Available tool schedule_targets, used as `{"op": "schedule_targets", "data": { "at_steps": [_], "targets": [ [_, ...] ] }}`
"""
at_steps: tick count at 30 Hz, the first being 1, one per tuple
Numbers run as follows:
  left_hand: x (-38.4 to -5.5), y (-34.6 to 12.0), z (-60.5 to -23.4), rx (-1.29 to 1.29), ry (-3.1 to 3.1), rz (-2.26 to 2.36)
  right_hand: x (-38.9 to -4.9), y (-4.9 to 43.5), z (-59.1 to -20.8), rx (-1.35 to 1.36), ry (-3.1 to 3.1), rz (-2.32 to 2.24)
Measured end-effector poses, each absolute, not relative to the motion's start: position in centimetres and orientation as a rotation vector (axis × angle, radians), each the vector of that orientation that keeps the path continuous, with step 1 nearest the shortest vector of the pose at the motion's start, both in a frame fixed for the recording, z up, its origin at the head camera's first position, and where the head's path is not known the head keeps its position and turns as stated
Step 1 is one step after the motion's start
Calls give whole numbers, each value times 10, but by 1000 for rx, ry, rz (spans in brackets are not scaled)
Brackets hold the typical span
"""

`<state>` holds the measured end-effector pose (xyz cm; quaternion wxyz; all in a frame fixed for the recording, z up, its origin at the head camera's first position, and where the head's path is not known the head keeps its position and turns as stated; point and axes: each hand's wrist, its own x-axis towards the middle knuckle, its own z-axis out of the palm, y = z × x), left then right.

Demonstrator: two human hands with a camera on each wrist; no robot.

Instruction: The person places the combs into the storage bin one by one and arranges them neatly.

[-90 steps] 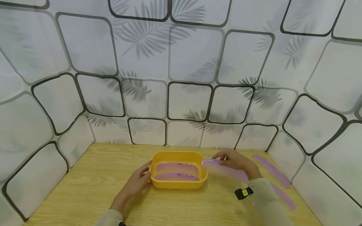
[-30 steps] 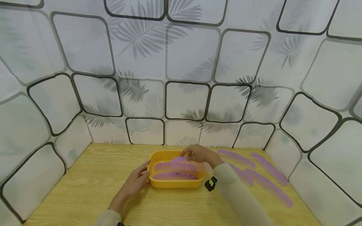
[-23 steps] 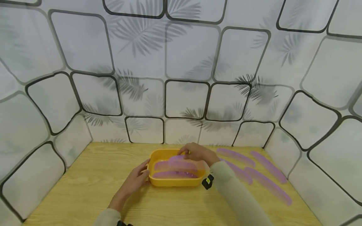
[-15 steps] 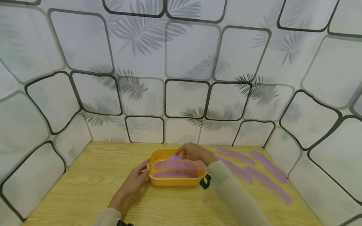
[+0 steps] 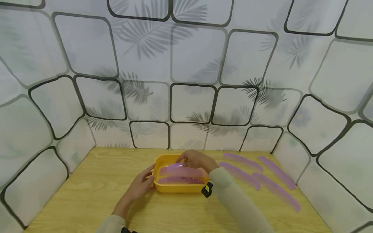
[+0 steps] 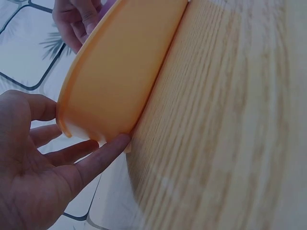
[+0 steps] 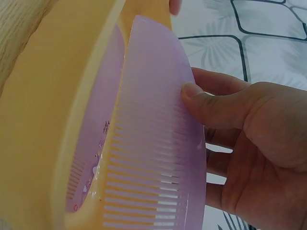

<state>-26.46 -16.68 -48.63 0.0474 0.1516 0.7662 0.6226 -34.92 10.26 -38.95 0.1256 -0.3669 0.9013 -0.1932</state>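
My left hand [image 5: 141, 182] holds the left end of a yellow plastic basin [image 5: 180, 188]; in the left wrist view its fingertips press the rim and the end wall. My right hand [image 5: 193, 159] pinches a translucent purple comb [image 7: 158, 76] by its curved back. Thumb on one face, fingers behind, the comb is tilted with its teeth toward the inside of the basin. Another purple comb [image 5: 180, 180] lies in the basin's front part, with small dark lettering and droplets on it. A further comb behind it is partly overlapped by the held one.
Several purple combs lie on the wood-grain table to the right: a rear comb [image 5: 243, 161], a nearer comb [image 5: 240, 176], a far-right comb [image 5: 276, 173] and a front comb [image 5: 276, 191]. A patterned cloth wall [image 5: 193, 103] encloses the back and both sides.
Three seconds ago my right hand held a comb beside the basin's right end. Now a comb in that hand is inside the basin, shifted left and slightly lower. My left hand stays put.
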Motion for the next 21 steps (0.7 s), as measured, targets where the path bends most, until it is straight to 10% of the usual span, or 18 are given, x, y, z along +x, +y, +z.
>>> {"op": "schedule_targets", "data": {
  "at_steps": [21],
  "targets": [
    [-263, -165, -487, 431, 2349, 1910, -349, 74, -398, -1055, 2640, -416]
  ]
}}
